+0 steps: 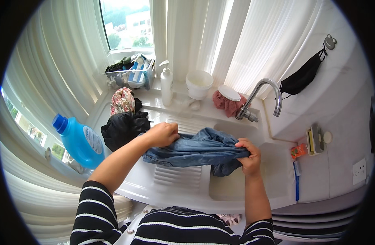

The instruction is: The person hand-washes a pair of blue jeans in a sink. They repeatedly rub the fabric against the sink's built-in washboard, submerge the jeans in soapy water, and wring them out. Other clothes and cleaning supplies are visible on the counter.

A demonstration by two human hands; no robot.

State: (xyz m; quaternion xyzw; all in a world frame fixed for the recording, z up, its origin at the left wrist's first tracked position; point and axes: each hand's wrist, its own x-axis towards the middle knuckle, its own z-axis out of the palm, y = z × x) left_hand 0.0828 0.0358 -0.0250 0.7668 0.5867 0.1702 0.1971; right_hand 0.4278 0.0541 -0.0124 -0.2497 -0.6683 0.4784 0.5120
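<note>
A blue denim garment (191, 150) is stretched between my two hands, above the ribbed washboard (175, 176) and the left part of the sink basin (273, 163). My left hand (162, 134) is closed in a fist on its left end. At the right end, my right hand (249, 154) grips a bunched part, thumb on top. One fold of the denim hangs down over the basin. Just left of my left hand lies a black crumpled cloth (124, 130). The garment hides part of the washboard and the basin edge.
A blue detergent bottle (79, 141) stands at the left. Behind are a floral cloth (122, 101), a clear bin (132, 73), a white pump bottle (166, 85), a white tub (199, 83) and a pink cloth (226, 105). The chrome faucet (257, 96) arches over the basin; a blue brush (297, 181) lies right.
</note>
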